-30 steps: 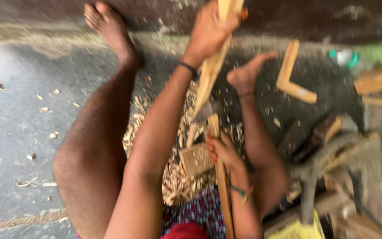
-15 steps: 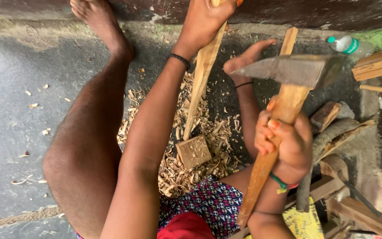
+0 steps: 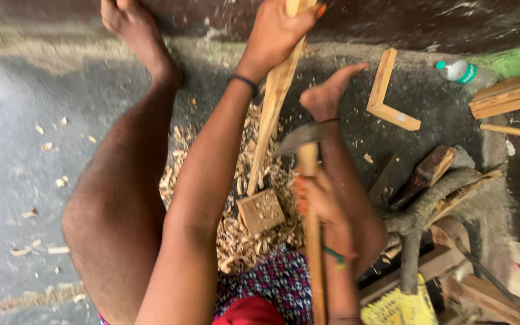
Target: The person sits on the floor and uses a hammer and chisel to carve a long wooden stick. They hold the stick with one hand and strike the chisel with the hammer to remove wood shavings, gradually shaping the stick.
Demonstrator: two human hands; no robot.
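The left hand (image 3: pixel 275 33) has its fingers wrapped round the top of a long pale wooden stick (image 3: pixel 272 102), whose long axis slants down to a small square wooden block (image 3: pixel 260 210). Just right of the stick, the right hand (image 3: pixel 317 201) grips a wooden-handled adze (image 3: pixel 303 139), blade toward it.

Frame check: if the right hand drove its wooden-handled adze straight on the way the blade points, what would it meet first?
Most likely the long pale wooden stick that the left hand holds upright on the small wooden block. The right hand aims the adze blade toward its lower half, though motion blur leaves depth uncertain.
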